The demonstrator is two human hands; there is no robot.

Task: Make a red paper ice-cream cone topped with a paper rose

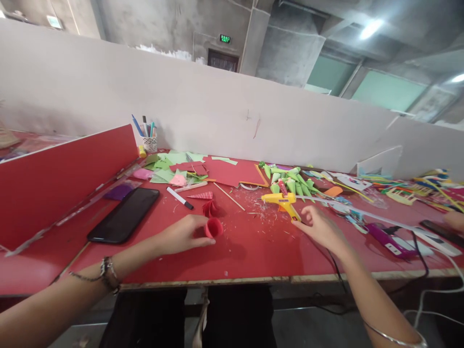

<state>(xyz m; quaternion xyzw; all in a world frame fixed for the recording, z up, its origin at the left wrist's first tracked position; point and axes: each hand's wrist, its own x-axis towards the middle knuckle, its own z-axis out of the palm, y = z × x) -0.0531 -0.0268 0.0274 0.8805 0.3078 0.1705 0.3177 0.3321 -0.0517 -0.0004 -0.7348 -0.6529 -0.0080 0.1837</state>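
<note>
My left hand (183,235) has its thumb and fingers around the side of a red paper cone (218,235), whose round open end faces me. Just behind it lie a pleated red paper piece (209,209) and a patterned red cone (201,195). On the right, a yellow hot glue gun (279,198) rests on the table with a long clear glue stick (348,210) running out of its back. My right hand (322,228) is at the lower end of the glue gun's handle, thumb and fingers apart and not wrapped around it.
A black phone (125,215) lies left, beside a red divider (68,183). Green and red paper scraps (163,169), a marker (180,198) and a thin wooden stick (229,196) lie behind. Several green paper cones (290,181) and a purple power strip (391,241) are right. Another person's hand (455,220) shows.
</note>
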